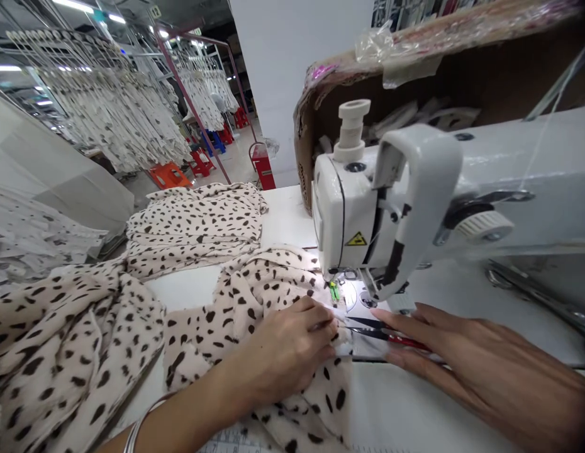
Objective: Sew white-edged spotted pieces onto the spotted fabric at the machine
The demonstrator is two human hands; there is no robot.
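Spotted cream fabric [268, 283] lies bunched on the white table, its right edge reaching the needle area of a white sewing machine [330, 207]. My left hand [292, 343] is closed on the fabric's edge, just in front of the presser foot. Thread snips [406, 341] with red on the handle are gripped in my right hand [462, 358]. Their dark blades point left and reach the fabric edge by my left fingertips. A small green part [334, 290] shows beside the lit needle plate [356, 299]. My left fingers hide the exact bit of cloth they pinch.
More spotted fabric [198, 226] lies folded at the back of the table, and another heap [75, 352] is at the left. Behind the machine stands a cardboard box [304, 138]. Garments [108, 113] hang on racks beyond.
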